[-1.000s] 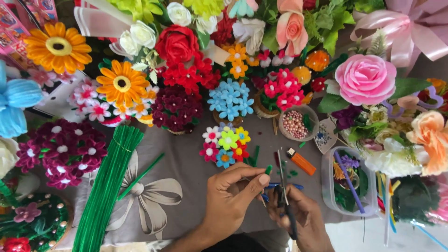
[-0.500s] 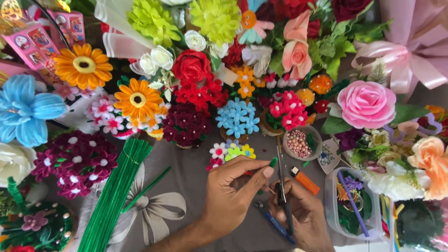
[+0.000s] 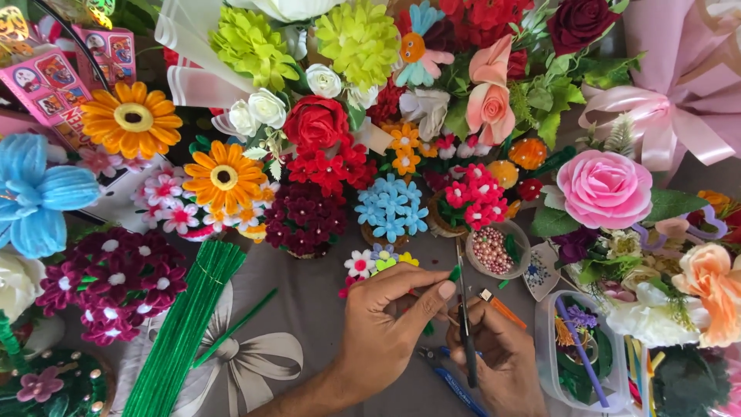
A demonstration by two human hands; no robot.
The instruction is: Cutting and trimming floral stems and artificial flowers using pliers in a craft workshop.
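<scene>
My left hand (image 3: pixel 386 324) pinches a short green pipe-cleaner piece (image 3: pixel 454 273) between thumb and forefinger. My right hand (image 3: pixel 498 359) grips a pair of scissors (image 3: pixel 466 324) with dark handles. Their thin blades point up, right beside the green piece. Both hands hover low in the middle over the grey cloth (image 3: pixel 309 301). A small bunch of multicoloured little flowers (image 3: pixel 374 264) lies just above my left hand, partly hidden by it.
A bundle of green pipe cleaners (image 3: pixel 181 332) lies at lower left. A bowl of pink beads (image 3: pixel 492 251) sits above my right hand, an orange tool (image 3: pixel 502 307) beside it. Handmade flowers crowd the top and sides, including a pink rose (image 3: pixel 603 188). A clear box (image 3: pixel 579 347) stands at right.
The view has shifted down, so the flowers sit lower in frame. My hands have stayed together; the scissor blades now stand next to the green piece in my left fingers.
</scene>
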